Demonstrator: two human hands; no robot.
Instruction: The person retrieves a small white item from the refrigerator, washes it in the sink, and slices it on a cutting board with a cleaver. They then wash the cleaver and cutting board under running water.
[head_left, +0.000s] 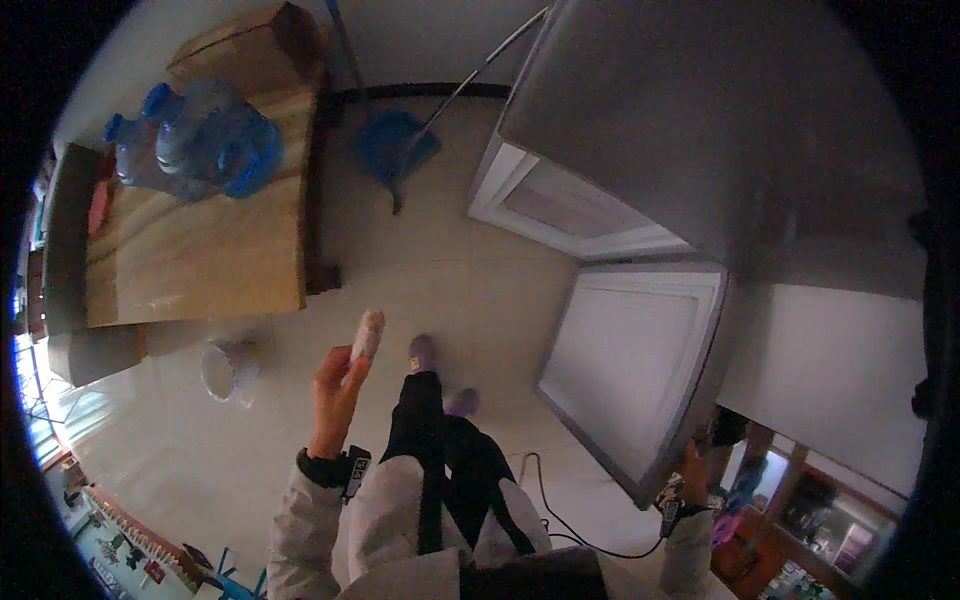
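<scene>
My left hand (335, 394) is raised over the floor, fingers and thumb shut on a short, pale, stick-shaped item (367, 336) with a frosty-looking surface. What it is exactly cannot be made out. On the right stands a grey refrigerator (637, 105) with one door (630, 367) swung open, its white inner side facing up towards me. White framing of the compartment (577, 206) shows behind the door. My right hand (696, 472) is by the outer edge of that door; its fingers are dim and partly hidden, so its grip is unclear.
Large clear-blue plastic water bottles (214, 139) and a cardboard box (240, 52) sit on a wooden table (206, 255) at left. A blue long-handled dustpan (390, 146) rests beyond it. A bin (221, 371) stands on the floor. A black cable (551, 510) loops near my legs.
</scene>
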